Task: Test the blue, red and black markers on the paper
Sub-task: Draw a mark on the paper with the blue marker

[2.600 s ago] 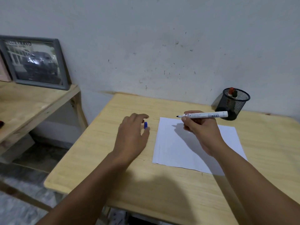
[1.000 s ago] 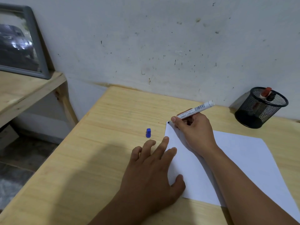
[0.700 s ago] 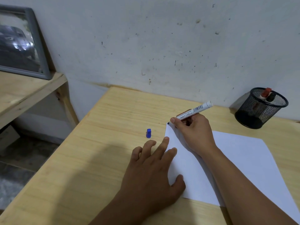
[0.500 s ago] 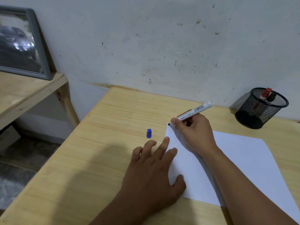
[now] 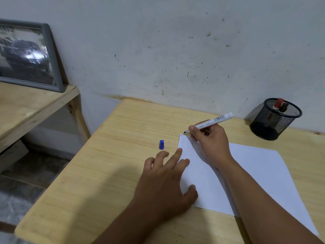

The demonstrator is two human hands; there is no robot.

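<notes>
A white sheet of paper (image 5: 255,175) lies on the wooden table (image 5: 123,155). My right hand (image 5: 209,143) grips an uncapped white marker (image 5: 212,120), its dark tip just above the paper's far left corner, where a tiny mark shows. The marker's blue cap (image 5: 161,144) stands on the table left of the paper. My left hand (image 5: 165,184) lies flat with straight fingers, pressing the paper's left edge. A black mesh pen cup (image 5: 274,120) at the back right holds a red-capped and a dark-capped marker.
The table's back edge meets a scuffed white wall. A lower wooden shelf (image 5: 26,110) stands to the left, carrying a grey framed picture (image 5: 28,55). Tiled floor shows below the table's left edge.
Since 2.6 s ago my left hand left the blue cap and came down flat on the paper. My right hand brought the marker tip to the paper's corner, where a small mark now shows.
</notes>
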